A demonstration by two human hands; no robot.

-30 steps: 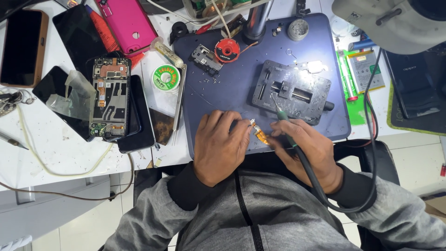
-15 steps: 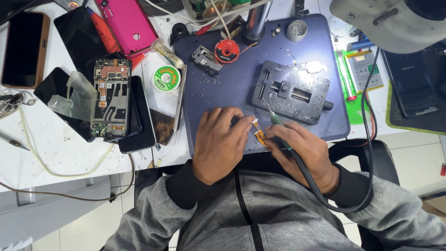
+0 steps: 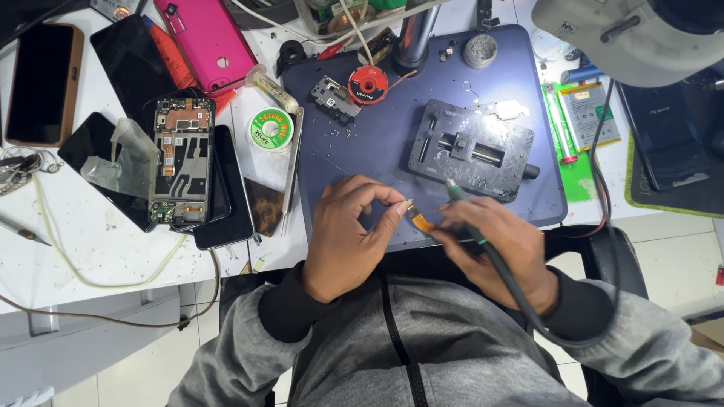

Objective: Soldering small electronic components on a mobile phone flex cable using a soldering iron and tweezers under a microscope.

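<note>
A pretty cluttered white desk [image 3: 113, 241] is being worked at here, scuffed and dusty, with pale tiled floor showing below its near edge. A dark blue work mat [image 3: 377, 143] is laid across the middle, and a black board holder [image 3: 471, 151] is sitting on it under a bright light, right of centre. An opened phone [image 3: 181, 162] with its boards exposed is lying on a stack of dark screens to the left, a pink phone case [image 3: 207, 41] is parked at the top, and a green solder spool [image 3: 271, 128] is sitting just beside the mat.

A small orange flex part [image 3: 418, 220] is being pinched at the mat's near edge between thumb and forefinger of the left hand [image 3: 351, 237], fingers closed tight on it. Its long axis is running diagonally, upper-left to lower-right. A soldering iron [image 3: 471, 226] is being gripped pen-style in the right hand [image 3: 498, 252], fingers wrapped shut around it, tip end pointing up toward the holder, cable trailing back over the grey sleeve.
</note>
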